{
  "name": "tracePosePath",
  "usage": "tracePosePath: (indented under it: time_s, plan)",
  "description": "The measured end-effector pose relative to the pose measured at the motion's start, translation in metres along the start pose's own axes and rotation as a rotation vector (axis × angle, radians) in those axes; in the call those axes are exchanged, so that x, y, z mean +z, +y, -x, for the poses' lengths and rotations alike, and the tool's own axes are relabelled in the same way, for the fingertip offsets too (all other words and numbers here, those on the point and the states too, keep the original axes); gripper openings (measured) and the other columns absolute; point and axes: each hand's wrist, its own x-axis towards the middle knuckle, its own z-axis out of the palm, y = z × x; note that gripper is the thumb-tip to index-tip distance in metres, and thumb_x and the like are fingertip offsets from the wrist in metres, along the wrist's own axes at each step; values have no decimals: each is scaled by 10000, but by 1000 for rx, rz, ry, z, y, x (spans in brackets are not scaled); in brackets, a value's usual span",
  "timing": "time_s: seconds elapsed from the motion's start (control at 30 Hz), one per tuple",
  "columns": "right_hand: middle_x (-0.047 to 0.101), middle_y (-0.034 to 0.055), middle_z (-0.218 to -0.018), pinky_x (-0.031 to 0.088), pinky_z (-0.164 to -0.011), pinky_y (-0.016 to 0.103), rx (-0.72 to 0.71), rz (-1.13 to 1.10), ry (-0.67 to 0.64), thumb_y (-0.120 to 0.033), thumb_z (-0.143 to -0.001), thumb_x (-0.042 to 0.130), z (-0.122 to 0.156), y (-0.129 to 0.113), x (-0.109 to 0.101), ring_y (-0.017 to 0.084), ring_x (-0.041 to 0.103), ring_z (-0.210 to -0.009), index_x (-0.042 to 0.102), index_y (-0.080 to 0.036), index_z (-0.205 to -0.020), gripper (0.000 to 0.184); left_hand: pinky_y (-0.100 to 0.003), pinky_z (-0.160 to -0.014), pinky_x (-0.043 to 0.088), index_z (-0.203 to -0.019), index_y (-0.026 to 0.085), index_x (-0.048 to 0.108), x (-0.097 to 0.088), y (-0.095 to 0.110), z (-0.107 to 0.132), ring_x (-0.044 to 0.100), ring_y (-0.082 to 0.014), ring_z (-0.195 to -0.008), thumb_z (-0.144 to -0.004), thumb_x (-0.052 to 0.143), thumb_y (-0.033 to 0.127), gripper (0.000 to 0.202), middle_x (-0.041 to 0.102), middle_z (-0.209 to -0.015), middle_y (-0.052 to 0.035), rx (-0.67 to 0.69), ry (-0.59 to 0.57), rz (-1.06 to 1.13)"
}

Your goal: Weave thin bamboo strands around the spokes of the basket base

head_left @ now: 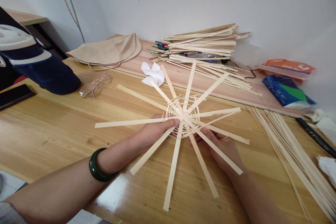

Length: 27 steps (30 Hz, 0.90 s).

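Held above the wooden table is a star-shaped woven base of flat bamboo strips [174, 168], its strips crossing at one centre. A thin bamboo strand [219, 118] circles loosely around that centre, with a length running out to the right. My left hand [159, 127] pinches the base near its middle, thumb on top and fingers underneath. On the right side, my right hand [216, 141] is closed at the rim of the coiled rings, partly behind the spokes. Whether it grips the strand or a spoke is hard to make out. A dark green bangle [98, 166] circles my left wrist.
Bundles of bamboo strips [204, 43] lie at the back, and long thin strands [291, 154] at the right. Eyeglasses [96, 85], a phone [15, 96], a dark blue bottle [44, 66] and a beige cloth [110, 50] are on the left. A blue packet [286, 91] sits back right.
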Motion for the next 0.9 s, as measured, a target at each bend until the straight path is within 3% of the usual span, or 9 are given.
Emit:
tracePosePath:
  time_s: [0.13,0.37,0.53,0.73,0.9]
  plan:
    - [764,64,-830,633,-680,378,48,-50,-48,-525,-797,726,-3,5,-4,225,705,-700,773,-217,-824,313,-351,-1020,480,-1094,183,743,0,11,1,612,-268,-1187,-895,638,449,349,730,-1166,-32,1,6,-47]
    - [764,54,-858,635,-685,385,54,-122,-67,-486,-803,739,-3,7,-6,213,698,-708,781,-227,-839,265,-323,-1077,458,-1181,205,708,-4,17,5,510,-237,-1331,-927,620,438,357,676,-1283,-31,52,-140,2]
    - [764,61,-874,635,-679,384,59,-133,-77,-484,-801,742,-3,7,-7,217,699,-719,783,-226,-855,267,-322,-1058,474,-1197,207,705,-3,13,9,610,-235,-1215,-954,583,441,359,680,-1277,-42,25,-116,83]
    - [761,69,-846,630,-672,360,53,-104,-100,-512,-818,713,-3,6,-7,222,705,-747,782,-225,-859,299,-334,-1066,462,-1169,205,713,-6,9,5,565,-252,-1266,-898,666,434,358,664,-1304,-36,25,-57,-5]
    - [761,79,-877,629,-685,378,39,-119,-122,-526,-825,695,-5,5,-7,219,704,-733,779,-204,-877,336,-356,-1040,463,-1135,178,724,-10,7,1,647,-249,-1114,-902,643,450,368,710,-1211,-53,28,-62,-12]
